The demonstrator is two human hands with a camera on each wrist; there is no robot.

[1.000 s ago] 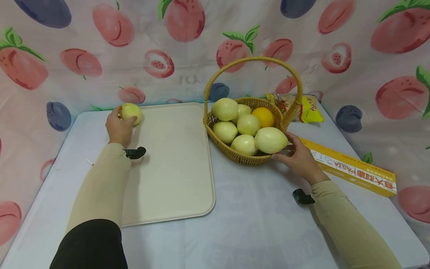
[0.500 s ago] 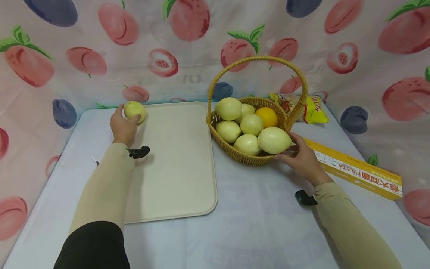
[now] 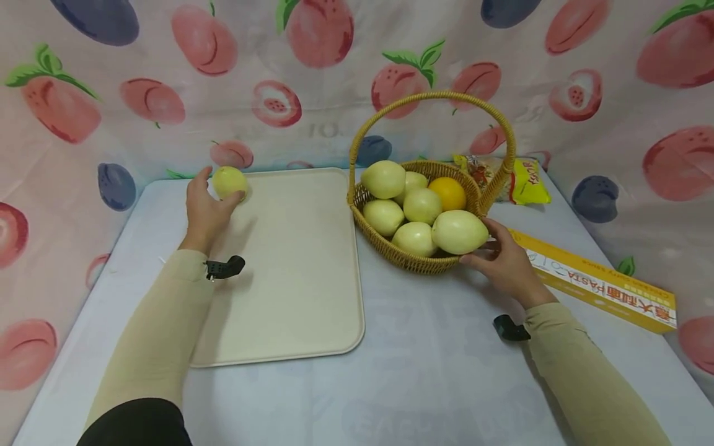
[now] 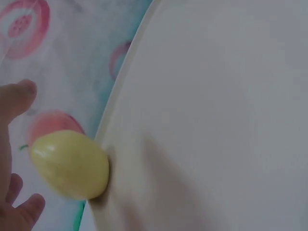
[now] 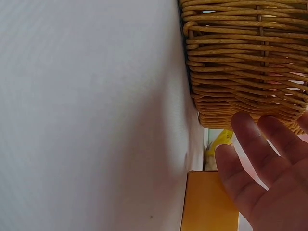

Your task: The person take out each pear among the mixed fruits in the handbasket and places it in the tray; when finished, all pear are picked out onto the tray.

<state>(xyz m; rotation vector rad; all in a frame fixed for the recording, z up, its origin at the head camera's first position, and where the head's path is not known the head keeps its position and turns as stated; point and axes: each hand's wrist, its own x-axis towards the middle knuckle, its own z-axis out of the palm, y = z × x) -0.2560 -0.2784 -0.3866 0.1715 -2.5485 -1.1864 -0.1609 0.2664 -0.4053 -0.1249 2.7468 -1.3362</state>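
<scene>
Head view: our left hand (image 3: 205, 210) is spread wide just beside the pale yellow fruit (image 3: 229, 181) at the tray's (image 3: 301, 266) far-left corner; our right hand (image 3: 507, 266), fingers extended, is at the basket (image 3: 415, 265).

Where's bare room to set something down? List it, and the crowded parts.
Free: the middle of the tray, right of the left sleeve; white table between tray, basket and right sleeve. Crowded: the fruit-filled basket and its right side, with right hand, snack bag and yellow box.
</scene>
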